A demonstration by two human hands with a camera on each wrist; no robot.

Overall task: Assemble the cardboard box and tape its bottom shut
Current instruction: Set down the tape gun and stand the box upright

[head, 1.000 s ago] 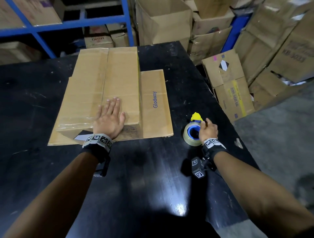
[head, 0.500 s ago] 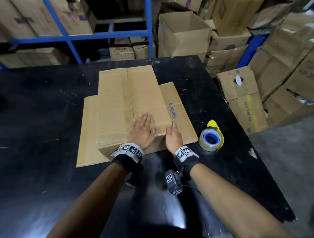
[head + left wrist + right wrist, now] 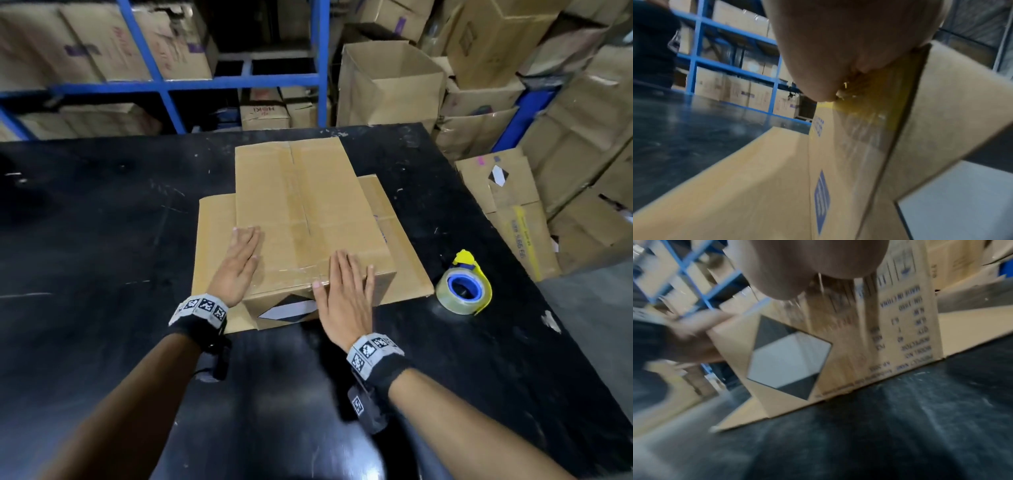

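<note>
Both hands lie flat with fingers straight — left hand [image 3: 239, 262] and right hand [image 3: 346, 291] pressing the box [image 3: 308, 219] under their fingertips (taped seam looks done). Next: lift and turn it; tape roll [image 3: 463, 286] sits beyond the right fingers.

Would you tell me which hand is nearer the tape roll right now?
Right. The right hand rests on the box's near corner beside the tape roll; the left hand is at its far side.

I see matt brown corrugated cardboard on the box [image 3: 308, 219], with a strip of glossy clear tape along its top seam. The table [image 3: 102, 222] under it is black, semi-glossy, scuffed and scratched. Right of the box, the tape roll [image 3: 460, 291] is shiny clear film in a yellow and blue plastic dispenser.
</note>
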